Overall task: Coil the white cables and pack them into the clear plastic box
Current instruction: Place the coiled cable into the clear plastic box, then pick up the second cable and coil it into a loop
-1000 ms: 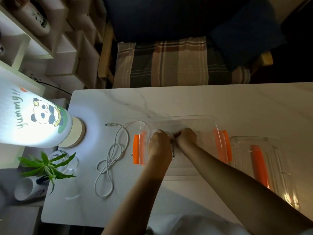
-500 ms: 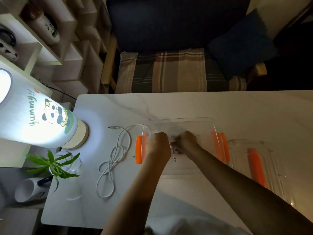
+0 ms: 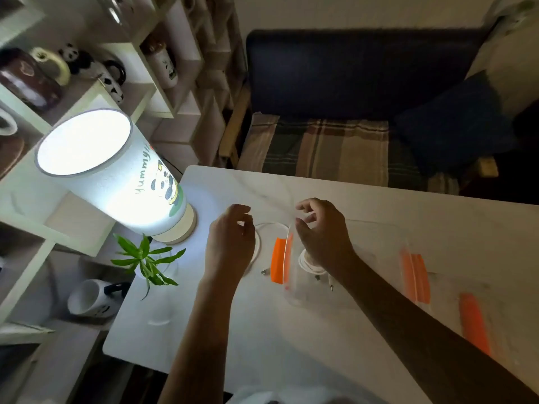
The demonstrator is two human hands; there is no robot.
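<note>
A clear plastic box (image 3: 376, 252) with orange clips on its left and right ends stands on the white marble table (image 3: 291, 330). Inside its left end lies a coiled white cable (image 3: 307, 265), its plugs pointing toward me. My right hand (image 3: 320, 231) hovers over that end with curled, spread fingers that hold nothing. A loose white cable (image 3: 258, 243) lies on the table left of the box, and one plug shows beside the left orange clip (image 3: 278, 262). My left hand (image 3: 230, 237) hangs open above this loose cable and hides most of it.
The clear lid (image 3: 472, 322) with an orange strip lies right of the box. A lit panda lamp (image 3: 116, 176) and a small green plant (image 3: 145, 258) in a glass stand at the table's left edge. A mug (image 3: 90, 297) and shelves are further left, and a sofa stands beyond the table.
Both hands were together inside the box on the cable; now they have let go, lifted and parted. The left hand has moved left over the loose cable. My view has tilted up.
</note>
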